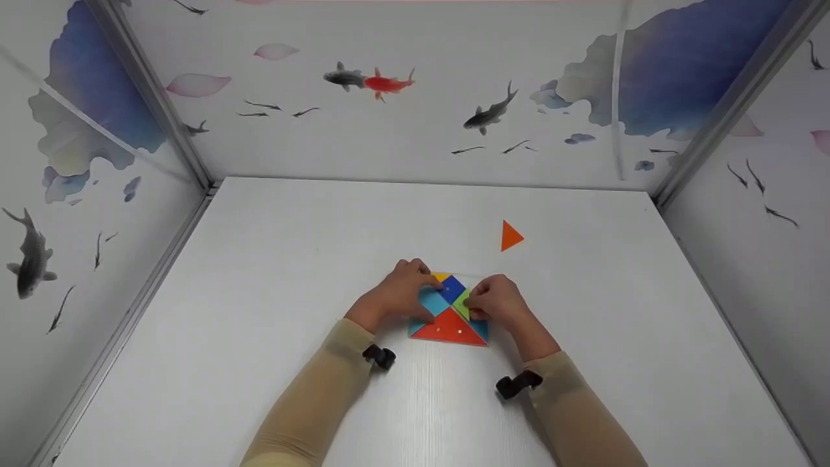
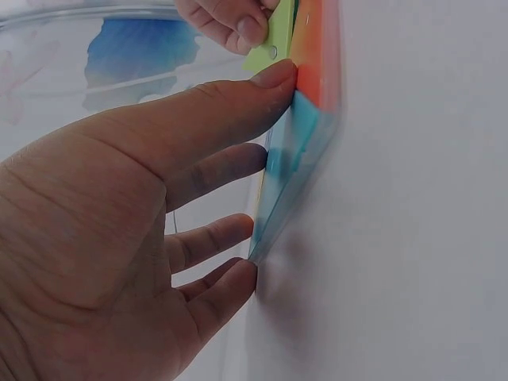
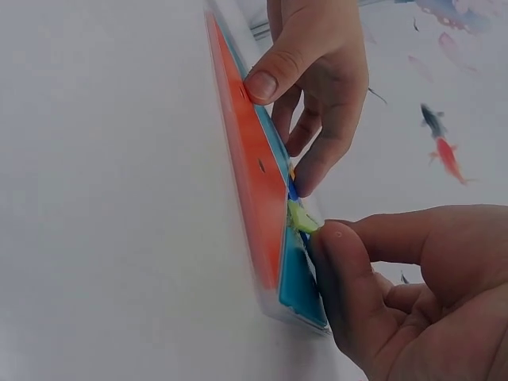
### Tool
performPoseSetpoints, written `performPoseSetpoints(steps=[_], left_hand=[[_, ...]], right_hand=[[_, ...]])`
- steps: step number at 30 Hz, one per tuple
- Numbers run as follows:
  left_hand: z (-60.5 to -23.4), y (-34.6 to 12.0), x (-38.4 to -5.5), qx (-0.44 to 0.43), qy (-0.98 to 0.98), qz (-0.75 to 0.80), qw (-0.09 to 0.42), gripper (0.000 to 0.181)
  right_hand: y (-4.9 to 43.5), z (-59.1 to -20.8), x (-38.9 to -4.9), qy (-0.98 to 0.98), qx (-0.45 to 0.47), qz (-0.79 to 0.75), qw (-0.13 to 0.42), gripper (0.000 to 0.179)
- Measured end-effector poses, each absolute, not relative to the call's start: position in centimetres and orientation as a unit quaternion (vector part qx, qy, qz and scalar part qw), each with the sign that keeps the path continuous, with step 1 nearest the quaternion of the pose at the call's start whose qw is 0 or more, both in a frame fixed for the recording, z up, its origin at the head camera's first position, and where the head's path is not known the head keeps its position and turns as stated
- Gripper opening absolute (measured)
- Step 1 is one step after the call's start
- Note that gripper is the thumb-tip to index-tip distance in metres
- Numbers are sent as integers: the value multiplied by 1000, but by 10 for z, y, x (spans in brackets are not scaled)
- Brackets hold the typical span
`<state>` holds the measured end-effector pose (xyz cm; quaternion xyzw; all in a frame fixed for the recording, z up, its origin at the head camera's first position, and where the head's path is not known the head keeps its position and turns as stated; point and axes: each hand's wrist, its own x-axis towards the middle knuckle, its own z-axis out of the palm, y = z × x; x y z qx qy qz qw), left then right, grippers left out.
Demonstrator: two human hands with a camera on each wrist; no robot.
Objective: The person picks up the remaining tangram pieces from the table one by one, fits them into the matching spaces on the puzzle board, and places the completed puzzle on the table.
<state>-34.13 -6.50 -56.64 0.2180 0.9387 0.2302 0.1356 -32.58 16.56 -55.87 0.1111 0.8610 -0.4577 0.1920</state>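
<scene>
A tangram with a red triangle (image 1: pixel 447 329), a light blue piece (image 1: pixel 432 301), a dark blue square (image 1: pixel 452 290), a yellow piece (image 1: pixel 441 277) and a teal piece (image 1: pixel 479 329) lies in a clear tray (image 3: pixel 295 320). My left hand (image 1: pixel 399 295) rests on its left side: the thumb touches near where red and light blue meet, and the fingers are spread over the other pieces. Between thumb and finger, my right hand (image 1: pixel 500 301) pinches a light green piece (image 2: pixel 274 44), which tilts up from the tray beside the dark blue square. Its far part is hidden by the fingers.
An orange triangle (image 1: pixel 511 236) lies alone on the white table (image 1: pixel 259 259), beyond the tray to the right. White panels (image 1: pixel 415 143) printed with fish and petals enclose the table at the back and both sides. A black wrist strap (image 1: pixel 380 357) sits at each sleeve.
</scene>
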Motion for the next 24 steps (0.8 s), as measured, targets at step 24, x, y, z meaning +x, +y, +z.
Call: performPoseSetpoints(steps=[24], left_hand=[[-565,-65,-342,223,939,225,135,63]], right_hand=[[161,-563,-329,879,107,-428,180,16]])
